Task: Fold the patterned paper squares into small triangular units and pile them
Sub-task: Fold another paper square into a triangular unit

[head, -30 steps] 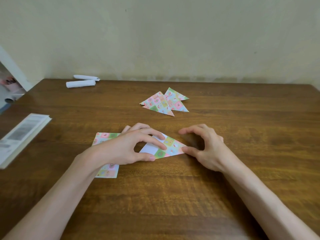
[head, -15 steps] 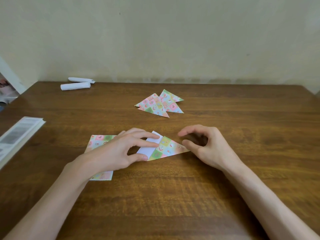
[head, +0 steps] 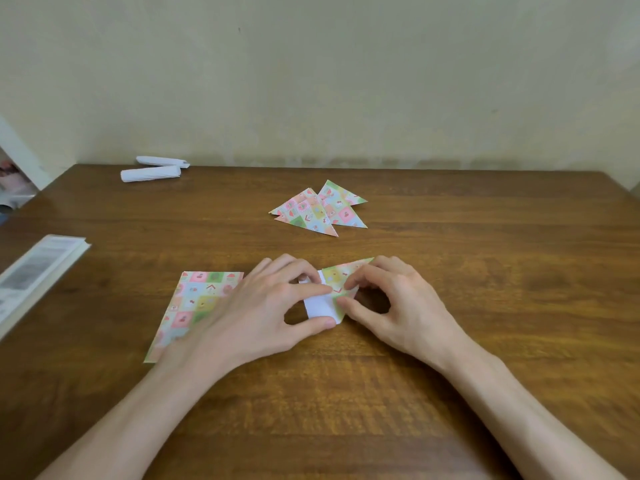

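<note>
A partly folded patterned paper (head: 337,282) with its white back showing lies on the wooden table (head: 485,271) between my hands. My left hand (head: 263,306) pinches its left side, thumb at the lower white edge and fingers on top. My right hand (head: 394,303) pinches its right part, whose tip sticks up toward the far right. Flat patterned paper squares (head: 197,303) lie under my left wrist. A small pile of folded triangular units (head: 320,209) sits farther back at the table's centre.
Two white paper rolls (head: 152,169) rest at the back left near the wall. A book or booklet (head: 31,271) lies at the left table edge. The wall stands right behind the table.
My right hand has moved left onto the paper and taken hold of it. The paper's right point has swung up and back, and my left hand has shifted along the white flap.
</note>
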### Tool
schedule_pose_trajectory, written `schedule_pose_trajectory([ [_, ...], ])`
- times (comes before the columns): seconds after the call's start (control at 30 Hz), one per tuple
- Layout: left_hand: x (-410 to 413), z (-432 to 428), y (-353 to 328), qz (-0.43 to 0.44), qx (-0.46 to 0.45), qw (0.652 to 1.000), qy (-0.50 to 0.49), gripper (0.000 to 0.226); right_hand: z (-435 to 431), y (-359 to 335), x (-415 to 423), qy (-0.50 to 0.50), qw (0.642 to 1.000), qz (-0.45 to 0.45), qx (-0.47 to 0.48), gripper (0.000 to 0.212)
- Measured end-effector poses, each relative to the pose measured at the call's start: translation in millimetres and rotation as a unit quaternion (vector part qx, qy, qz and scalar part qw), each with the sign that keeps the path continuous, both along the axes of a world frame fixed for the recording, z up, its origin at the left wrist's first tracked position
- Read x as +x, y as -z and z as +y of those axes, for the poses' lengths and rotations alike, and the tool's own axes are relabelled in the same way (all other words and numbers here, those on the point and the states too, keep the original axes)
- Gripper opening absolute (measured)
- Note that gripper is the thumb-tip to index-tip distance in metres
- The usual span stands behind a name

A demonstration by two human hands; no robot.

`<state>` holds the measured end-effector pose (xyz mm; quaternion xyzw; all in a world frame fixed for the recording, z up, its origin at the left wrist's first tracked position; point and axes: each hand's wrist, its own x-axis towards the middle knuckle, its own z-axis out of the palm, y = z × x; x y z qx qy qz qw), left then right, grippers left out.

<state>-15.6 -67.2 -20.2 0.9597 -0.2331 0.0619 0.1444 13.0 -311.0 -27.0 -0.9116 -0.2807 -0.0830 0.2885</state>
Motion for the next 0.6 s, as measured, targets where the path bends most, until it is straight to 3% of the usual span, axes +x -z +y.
schedule_pose_trajectory([
  [0.17,1.2,7.0,-2.1,0.019,-0.029,0.999,0.032,0.056,-4.0,3.5,5.3,0.0,1.0,-0.009,-0.014,0.035],
  [0.4,8.6,13.5,0.3,-0.025,-0.066,0.995,0.073,0.025,-5.4,2.7,7.8,-0.014,1.0,0.02,-0.015,0.025],
  [0.6,1.5,0.8,-1.4,-0.071,-0.052,0.992,0.095,0.024,-6.8,0.5,6.7,-0.023,0.999,0.026,-0.018,0.016],
])
